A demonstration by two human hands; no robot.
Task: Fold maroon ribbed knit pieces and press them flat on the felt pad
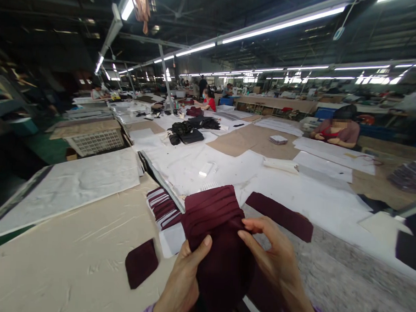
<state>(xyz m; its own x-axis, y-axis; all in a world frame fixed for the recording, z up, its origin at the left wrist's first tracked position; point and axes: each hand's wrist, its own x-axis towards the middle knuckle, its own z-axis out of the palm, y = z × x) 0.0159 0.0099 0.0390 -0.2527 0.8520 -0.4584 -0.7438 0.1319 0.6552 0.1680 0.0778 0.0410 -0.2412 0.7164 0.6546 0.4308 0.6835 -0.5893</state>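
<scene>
A stack of maroon fabric pieces (214, 209), folded over in layers at the top, is held up in front of me. My left hand (185, 277) grips its left edge, thumb on top and fingers beneath. At the right edge, my right hand (276, 251) pinches the cloth between thumb and forefinger. Left of the stack lies a small maroon piece with cut corners (141, 263). A row of maroon and white pieces (162, 207) sits just beyond my left hand. Past my right hand rests a long maroon strip (281, 214).
White sheets (262, 186) and brown paper (243, 141) cover the long table. A dark garment pile (191, 127) lies farther off. A crate (94, 142) stands at left. One co-worker (336, 127) sits at right, another in red (208, 101) farther back.
</scene>
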